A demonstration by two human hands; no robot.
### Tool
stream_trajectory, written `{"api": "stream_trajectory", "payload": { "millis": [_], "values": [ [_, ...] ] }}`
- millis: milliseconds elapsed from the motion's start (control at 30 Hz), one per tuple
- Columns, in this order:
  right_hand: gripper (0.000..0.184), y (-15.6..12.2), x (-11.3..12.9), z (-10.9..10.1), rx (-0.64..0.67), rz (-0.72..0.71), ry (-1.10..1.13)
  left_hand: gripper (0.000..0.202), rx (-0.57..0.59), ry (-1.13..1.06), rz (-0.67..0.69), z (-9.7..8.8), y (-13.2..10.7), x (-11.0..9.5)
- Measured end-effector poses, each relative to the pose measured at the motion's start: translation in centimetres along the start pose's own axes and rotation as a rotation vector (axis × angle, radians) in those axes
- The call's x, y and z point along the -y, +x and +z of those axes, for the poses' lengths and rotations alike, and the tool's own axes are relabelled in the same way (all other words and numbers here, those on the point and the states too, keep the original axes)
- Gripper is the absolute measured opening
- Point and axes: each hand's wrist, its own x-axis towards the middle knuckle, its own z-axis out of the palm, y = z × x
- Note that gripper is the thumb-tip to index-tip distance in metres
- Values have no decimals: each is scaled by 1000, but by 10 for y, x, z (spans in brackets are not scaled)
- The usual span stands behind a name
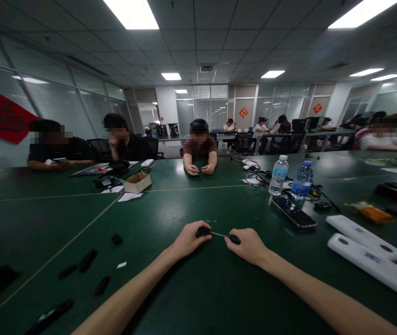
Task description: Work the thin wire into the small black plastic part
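Over the dark green table [184, 204], my left hand [190, 238] is closed on a small black part [202, 231] whose kind I cannot make out. My right hand [245, 244] grips the dark handle of a screwdriver [218, 234]. Its thin metal shaft points left and meets, or nearly meets, the black part. Left of my forearm lie several small black pieces, among them a squarish one [116, 239], a longer one [88, 261] and another [102, 285]. A white scrap [122, 265] is near them.
A phone [293, 214] and two water bottles [278, 176] [302, 180] stand right of centre, with cables behind. Two white elongated devices [366, 237] [373, 265] lie at right. An open cardboard box [137, 183] sits further left. A person [199, 151] sits opposite; others sit around.
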Motion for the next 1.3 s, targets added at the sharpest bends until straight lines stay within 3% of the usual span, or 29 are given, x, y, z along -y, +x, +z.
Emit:
{"api": "stream_trajectory", "payload": {
  "millis": [700,967,1100,1300],
  "values": [
    [33,-2,-2,-4,-20,-40,-26,23,3,94,70,7,-3,4],
    [32,-2,-1,-7,-2,-19,125,24,11,97,83,4,-5,1],
    [36,-1,-1,-7,-52,42,185,21,20,164,86,4,-5,1],
    [31,1,1,-2,-14,21,67,22,-14,189,78,5,-5,1]
  ]
}}
